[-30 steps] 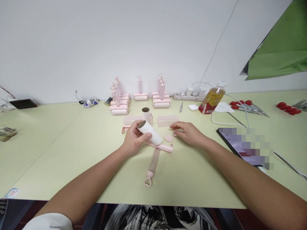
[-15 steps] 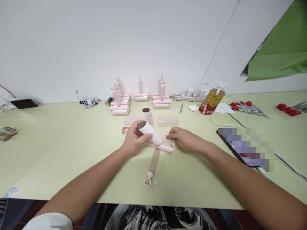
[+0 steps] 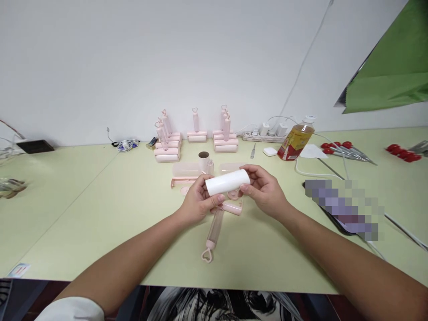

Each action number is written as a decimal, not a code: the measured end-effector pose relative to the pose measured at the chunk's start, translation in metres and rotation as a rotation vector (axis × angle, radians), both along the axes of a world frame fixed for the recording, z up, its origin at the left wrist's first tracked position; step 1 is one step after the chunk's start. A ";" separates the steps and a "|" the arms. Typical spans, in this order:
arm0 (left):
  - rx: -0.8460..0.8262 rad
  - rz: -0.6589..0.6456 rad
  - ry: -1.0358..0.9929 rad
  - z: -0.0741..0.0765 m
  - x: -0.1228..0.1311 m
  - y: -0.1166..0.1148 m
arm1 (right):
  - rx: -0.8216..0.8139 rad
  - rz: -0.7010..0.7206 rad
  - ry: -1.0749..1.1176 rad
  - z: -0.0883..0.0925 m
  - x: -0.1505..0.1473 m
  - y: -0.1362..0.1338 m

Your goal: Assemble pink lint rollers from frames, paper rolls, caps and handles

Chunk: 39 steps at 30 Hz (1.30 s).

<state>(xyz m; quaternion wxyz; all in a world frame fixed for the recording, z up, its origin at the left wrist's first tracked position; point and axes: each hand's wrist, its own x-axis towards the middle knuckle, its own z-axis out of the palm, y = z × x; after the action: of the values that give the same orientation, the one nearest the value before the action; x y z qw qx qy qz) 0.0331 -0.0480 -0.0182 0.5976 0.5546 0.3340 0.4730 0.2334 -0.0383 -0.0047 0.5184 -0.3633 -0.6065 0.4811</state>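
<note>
White roll (image 3: 227, 182), pink handle (image 3: 214, 227), pale yellow-green table (image 3: 100, 196), green cloth (image 3: 391, 76), red-handled tools (image 3: 337, 146).

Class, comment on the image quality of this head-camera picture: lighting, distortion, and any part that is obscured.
Head view: even, soft light with faint shadows; wide-angle lens bends the pale green table edge; a pixelated block masks the flat device at right; the white paper roll between left hand and right hand is sharp.

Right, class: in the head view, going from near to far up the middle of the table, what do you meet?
Heart-ended pink handle → white roll held in both hands → upright brown-cored tube → stacked pink rollers by the wall.
</note>
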 end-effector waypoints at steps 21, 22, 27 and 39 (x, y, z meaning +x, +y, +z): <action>0.776 -0.191 1.212 0.012 -0.015 0.006 | 0.267 -0.663 -0.734 -0.023 0.068 0.077; 0.740 -0.209 1.203 0.013 -0.015 0.005 | 0.307 -0.698 -0.727 -0.020 0.067 0.073; 0.554 -0.160 1.023 0.012 -0.024 0.005 | 0.546 -0.689 -0.586 0.010 0.047 0.028; 0.211 -0.069 0.312 0.007 -0.027 0.006 | 0.212 0.353 -0.882 0.008 0.009 -0.009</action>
<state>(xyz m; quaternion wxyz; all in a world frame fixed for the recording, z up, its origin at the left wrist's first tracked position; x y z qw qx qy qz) 0.0057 -0.0419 -0.0109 0.4929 0.6918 0.3521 0.3930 0.2428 -0.0473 0.0033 0.1566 -0.3693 -0.8665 0.2972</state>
